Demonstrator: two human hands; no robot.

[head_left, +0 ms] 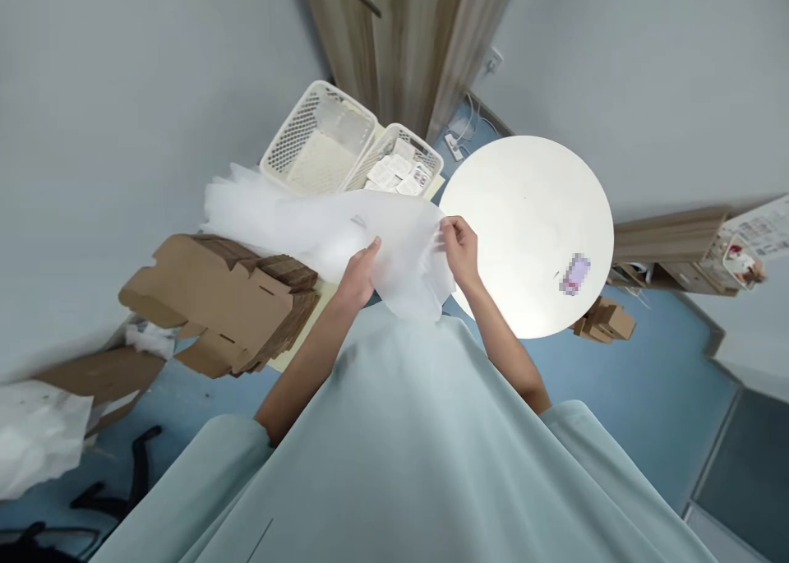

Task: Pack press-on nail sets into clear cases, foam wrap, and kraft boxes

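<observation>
One round table (523, 218), two baskets (300, 127), left hand (358, 277) and right hand (462, 249) both pinching translucent white sheeting (405, 246)

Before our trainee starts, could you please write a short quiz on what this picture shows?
1. True or false: the right hand holds the edge of a white sheet.
2. Which shape is the white table?
A) Square
B) Round
C) Triangular
3. Fill the gap: the stack of flat brown cardboard lies on the person's ____ side.

Key: 1. True; 2. B; 3. left.
</observation>
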